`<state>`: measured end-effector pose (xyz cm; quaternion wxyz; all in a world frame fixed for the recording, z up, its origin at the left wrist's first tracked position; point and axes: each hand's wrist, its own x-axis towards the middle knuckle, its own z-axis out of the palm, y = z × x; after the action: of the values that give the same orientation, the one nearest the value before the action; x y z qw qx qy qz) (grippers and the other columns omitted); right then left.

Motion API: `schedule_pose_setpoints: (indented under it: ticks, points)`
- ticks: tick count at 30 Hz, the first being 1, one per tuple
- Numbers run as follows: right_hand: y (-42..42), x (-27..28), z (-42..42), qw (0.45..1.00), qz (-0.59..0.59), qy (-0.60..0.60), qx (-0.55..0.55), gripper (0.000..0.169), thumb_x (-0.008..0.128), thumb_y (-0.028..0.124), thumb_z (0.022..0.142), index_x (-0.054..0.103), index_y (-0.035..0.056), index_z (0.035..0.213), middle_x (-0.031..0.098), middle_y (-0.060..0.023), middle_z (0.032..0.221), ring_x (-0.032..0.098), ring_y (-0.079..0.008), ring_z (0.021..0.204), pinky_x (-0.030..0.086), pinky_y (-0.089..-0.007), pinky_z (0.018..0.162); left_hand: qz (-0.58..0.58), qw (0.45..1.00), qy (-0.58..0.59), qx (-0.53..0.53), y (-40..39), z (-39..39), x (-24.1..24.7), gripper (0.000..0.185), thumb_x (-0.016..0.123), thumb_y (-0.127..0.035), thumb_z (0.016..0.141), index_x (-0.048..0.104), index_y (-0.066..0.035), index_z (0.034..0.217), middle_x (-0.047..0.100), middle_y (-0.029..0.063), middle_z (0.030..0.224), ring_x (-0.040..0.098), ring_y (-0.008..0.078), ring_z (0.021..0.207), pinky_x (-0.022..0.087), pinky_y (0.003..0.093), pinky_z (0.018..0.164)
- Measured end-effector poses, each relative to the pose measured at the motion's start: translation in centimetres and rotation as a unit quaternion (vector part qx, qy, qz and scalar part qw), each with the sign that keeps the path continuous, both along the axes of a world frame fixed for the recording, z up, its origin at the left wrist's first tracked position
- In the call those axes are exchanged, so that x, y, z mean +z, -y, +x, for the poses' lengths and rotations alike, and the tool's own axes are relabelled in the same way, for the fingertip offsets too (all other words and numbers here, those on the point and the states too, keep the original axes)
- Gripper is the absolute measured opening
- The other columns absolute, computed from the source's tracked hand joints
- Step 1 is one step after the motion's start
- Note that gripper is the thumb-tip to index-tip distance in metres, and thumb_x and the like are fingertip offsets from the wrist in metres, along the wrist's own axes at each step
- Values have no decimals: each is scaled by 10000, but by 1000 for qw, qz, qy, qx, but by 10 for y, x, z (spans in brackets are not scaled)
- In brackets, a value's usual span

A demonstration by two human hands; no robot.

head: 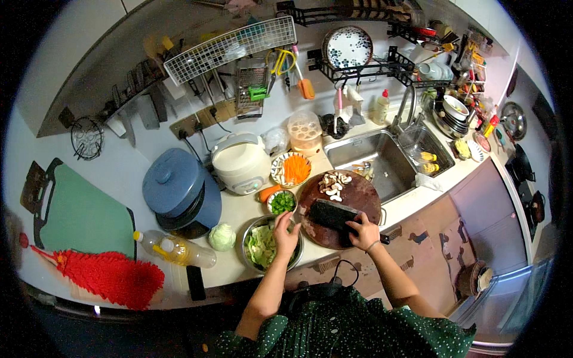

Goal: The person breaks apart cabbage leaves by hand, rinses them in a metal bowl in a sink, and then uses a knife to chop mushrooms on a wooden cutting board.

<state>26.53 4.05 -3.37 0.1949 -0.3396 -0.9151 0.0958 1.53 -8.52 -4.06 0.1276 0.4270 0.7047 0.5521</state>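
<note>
A cleaver with a wide dark blade [330, 215] lies over the round wooden chopping board [315, 239]. My right hand [365, 232] grips it where blade and handle meet; the handle's dark end shows beyond the hand. Sliced mushrooms [333, 183] sit in a heap at the board's far side. My left hand [286, 235] hangs above the metal bowl [245, 257] of torn green leaves [259, 246], fingers apart and nothing between them. Just beyond its fingertips is a small bowl of chopped green vegetable [282, 202].
Behind stand a plate of orange and pale strips [293, 169], a carrot [268, 192] and a rice cooker [239, 165]. Left are a cabbage [222, 237], bottles [188, 255] and a blue lidded container [179, 188]. The sink [394, 174] adjoins the board's right side.
</note>
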Motion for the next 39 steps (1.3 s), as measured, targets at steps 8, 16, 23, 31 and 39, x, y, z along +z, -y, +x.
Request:
schedule_pose_setpoints:
  ticks: [8,16,23,31,39]
  points:
    - [-5,-25,-8,994,78,71,-35,275,600,135,741,680,228,987,511,-68,935,514,-234,813,478,-358,608,-57,991,-97,-77,4,5,-8,341,587,-49,829,554,-51,1168,467,110,1293,377,273,1259,354,376,1006]
    - [50,-12,-163,985,-170,-14,36,253,552,251,835,515,52,988,583,-195,912,590,-362,805,485,-431,677,-50,994,-73,60,57,-43,-28,346,550,42,774,579,-32,1110,517,125,1219,453,304,1169,377,381,965]
    - [55,-2,-207,958,-211,193,34,338,447,39,813,432,72,1149,591,-226,899,592,-388,829,496,-451,642,-250,902,-169,309,113,-67,-7,311,578,-141,832,573,-98,1140,528,153,1138,506,344,1042,458,416,800]
    - [37,17,-171,983,-168,-67,-27,268,486,122,855,464,85,1120,593,-227,694,574,-411,632,450,-500,546,-48,978,60,194,85,-96,-9,352,554,-117,881,517,30,1198,605,168,1099,587,237,981,447,343,845]
    - [-11,103,14,896,-104,-322,-289,180,533,183,845,576,80,985,622,-205,777,603,-386,708,483,-443,643,68,982,136,-112,-87,29,84,285,549,-72,872,561,51,1128,639,86,942,577,140,822,457,282,749]
